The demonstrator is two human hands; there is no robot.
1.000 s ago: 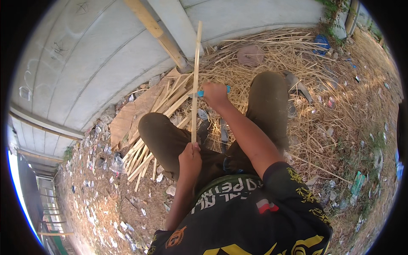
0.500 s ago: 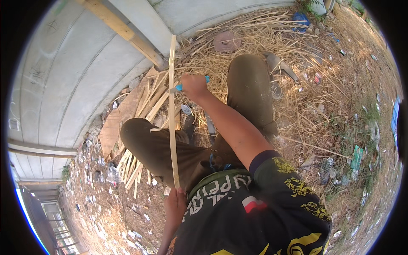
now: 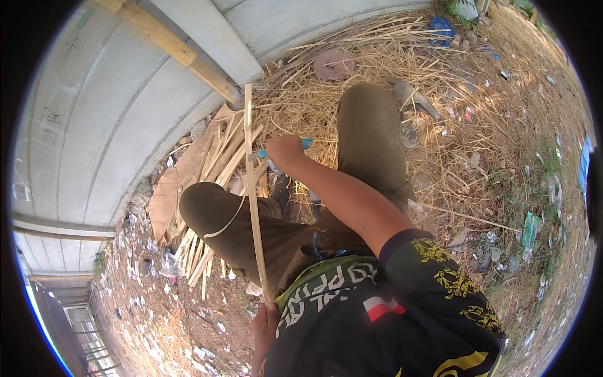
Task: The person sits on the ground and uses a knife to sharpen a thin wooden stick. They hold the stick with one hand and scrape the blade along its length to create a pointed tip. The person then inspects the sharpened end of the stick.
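Gripping bamboo strip (image 3: 254, 207) by near end w/ L hand (image 3: 264, 323), prob. for steadiness; clenching blue-handled knife (image 3: 306, 143) in R hand (image 3: 284, 152), holding blade (image 3: 255, 155) crosswise at strip, prob. for control.

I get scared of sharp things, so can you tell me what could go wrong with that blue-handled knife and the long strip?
The blue-handled knife in the right hand has its blade at the bamboo strip. It might slip and nick the left leg, since the strip runs across above it. The left hand is bare and holds the strip's lower end, so a splinter could poke it.
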